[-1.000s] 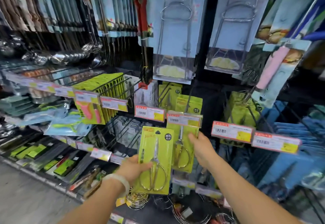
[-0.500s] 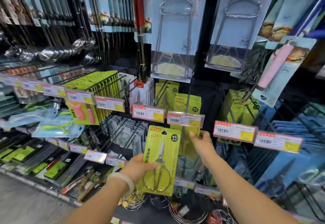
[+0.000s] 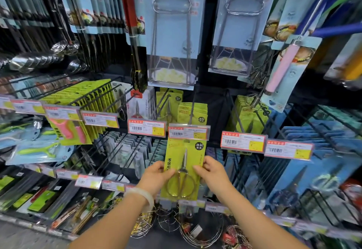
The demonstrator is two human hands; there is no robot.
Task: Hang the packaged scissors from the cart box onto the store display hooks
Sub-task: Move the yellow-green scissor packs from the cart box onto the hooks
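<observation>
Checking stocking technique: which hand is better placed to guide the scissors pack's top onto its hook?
Probably the right hand: it pinches the scissors pack slightly higher than the left hand, nearer the price tag hiding the hook tip.

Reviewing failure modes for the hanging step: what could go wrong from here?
1. The yellow-green carded scissors pack has its top hidden behind the red-bordered price tag, so the hole may miss the hook.
2. Left hand and right hand pinch only the card's edges; it could bend or slip.

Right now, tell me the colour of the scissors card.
Lime green card, clearest in the head view.
</observation>
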